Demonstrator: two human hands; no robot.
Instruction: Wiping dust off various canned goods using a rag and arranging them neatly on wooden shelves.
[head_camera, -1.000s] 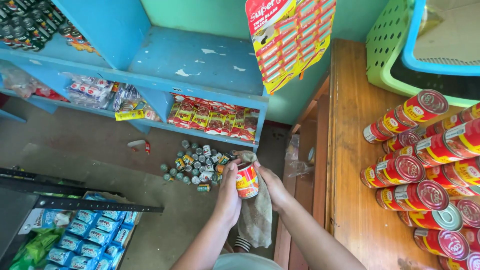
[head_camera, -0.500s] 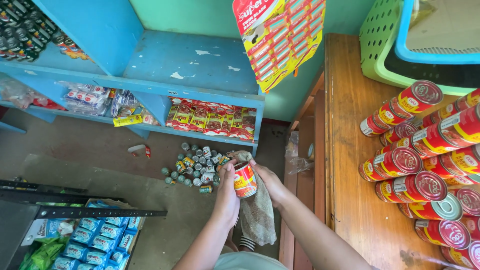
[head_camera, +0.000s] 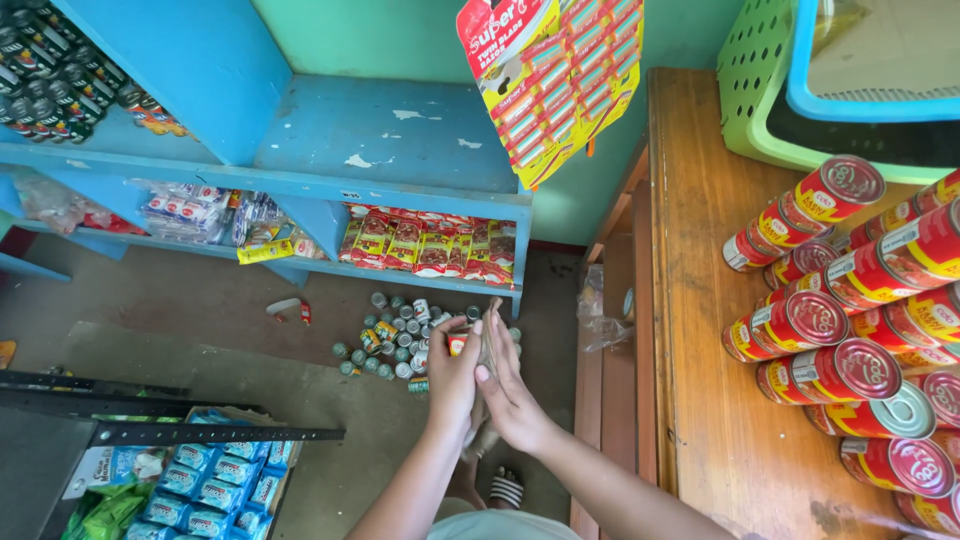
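Hands meet at the centre of the frame: the left hand (head_camera: 452, 375) wraps a small red can (head_camera: 458, 343), mostly hidden behind its fingers, while the right hand (head_camera: 507, 392) presses a greyish cloth (head_camera: 488, 340) against the can's side, so both grips seem closed on it. Below them, small cans (head_camera: 392, 340) lie scattered on the floor (head_camera: 200, 310) before the blue shelf (head_camera: 380, 150). Red cans (head_camera: 830, 330) are stacked on the wooden desk (head_camera: 700, 300) at right.
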